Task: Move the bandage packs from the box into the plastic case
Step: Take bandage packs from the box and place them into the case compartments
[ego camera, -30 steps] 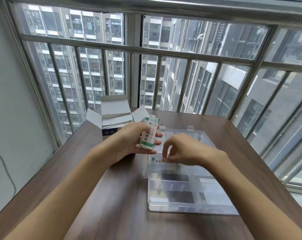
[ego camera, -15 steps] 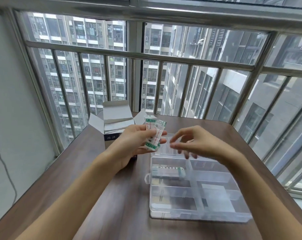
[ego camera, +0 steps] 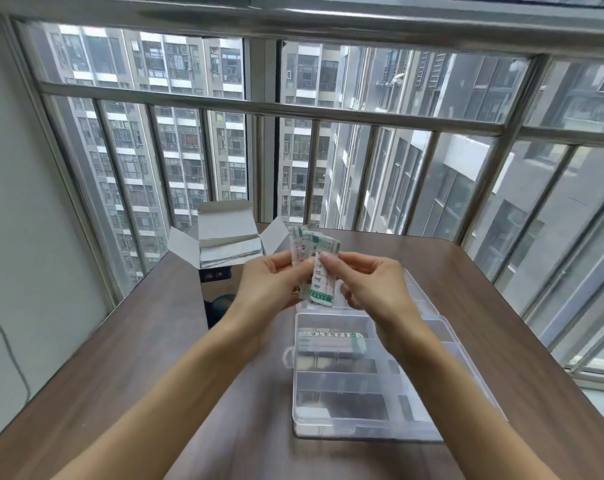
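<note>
Peeling one pack (ego camera: pixel 323 278) off the stack (ego camera: pixel 302 249), both raised above the case's (ego camera: pixel 331 429) far edge for a short drop. Left hand (ego camera: pixel 271 289) grips the fanned stack; right hand (ego camera: pixel 370 284) pinches the front pack by thumb and finger. One placed pack (ego camera: pixel 330 340) lying flat in the far-left compartment. Box (ego camera: pixel 224 244) open at the table's (ego camera: pixel 138 341) far-left corner, more inside.

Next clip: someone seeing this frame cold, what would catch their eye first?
Probably the two hands meeting mid-frame above the table: the left hand grips a fanned bunch of white-and-green bandage packs, and the right hand pinches the front white-and-green pack. Just below sits the open clear plastic compartment case, one pack already in a far compartment. Behind, the open white cardboard box stands before barred windows.
</note>
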Action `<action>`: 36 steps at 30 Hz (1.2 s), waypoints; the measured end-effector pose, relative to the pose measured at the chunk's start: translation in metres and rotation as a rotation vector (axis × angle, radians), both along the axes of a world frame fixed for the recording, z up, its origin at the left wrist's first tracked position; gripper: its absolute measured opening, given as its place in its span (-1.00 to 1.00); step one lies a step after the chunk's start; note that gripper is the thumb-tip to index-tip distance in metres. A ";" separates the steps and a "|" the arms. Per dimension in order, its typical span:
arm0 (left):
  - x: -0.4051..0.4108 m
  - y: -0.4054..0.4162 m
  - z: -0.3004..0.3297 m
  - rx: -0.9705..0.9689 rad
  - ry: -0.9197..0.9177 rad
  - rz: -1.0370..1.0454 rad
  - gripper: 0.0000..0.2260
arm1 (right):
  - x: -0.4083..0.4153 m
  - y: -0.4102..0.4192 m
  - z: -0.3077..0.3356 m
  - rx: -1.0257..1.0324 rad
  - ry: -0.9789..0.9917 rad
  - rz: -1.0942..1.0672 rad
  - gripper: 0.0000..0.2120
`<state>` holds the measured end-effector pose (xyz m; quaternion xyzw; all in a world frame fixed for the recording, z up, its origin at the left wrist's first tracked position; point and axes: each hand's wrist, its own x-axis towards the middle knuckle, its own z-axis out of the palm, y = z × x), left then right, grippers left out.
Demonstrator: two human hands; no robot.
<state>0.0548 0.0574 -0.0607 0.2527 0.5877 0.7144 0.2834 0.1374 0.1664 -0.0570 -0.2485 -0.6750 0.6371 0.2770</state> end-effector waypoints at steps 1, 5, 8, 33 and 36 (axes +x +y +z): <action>0.000 0.000 -0.001 0.004 0.002 0.013 -0.86 | 0.000 -0.001 -0.001 -0.036 -0.006 0.009 -0.85; 0.000 0.002 0.001 -0.025 -0.030 -0.043 -0.82 | 0.001 0.004 -0.002 -0.032 -0.019 -0.042 -0.83; -0.001 0.001 0.003 -0.038 0.034 -0.075 -0.80 | 0.002 0.008 -0.002 -0.085 -0.014 0.009 -0.81; -0.007 -0.005 0.002 -0.887 0.971 -0.023 -0.63 | 0.021 0.018 0.008 0.567 -0.252 0.245 -0.73; -0.012 -0.016 0.010 -0.720 1.043 0.123 -0.82 | 0.022 0.032 0.014 0.794 -0.484 0.361 -0.81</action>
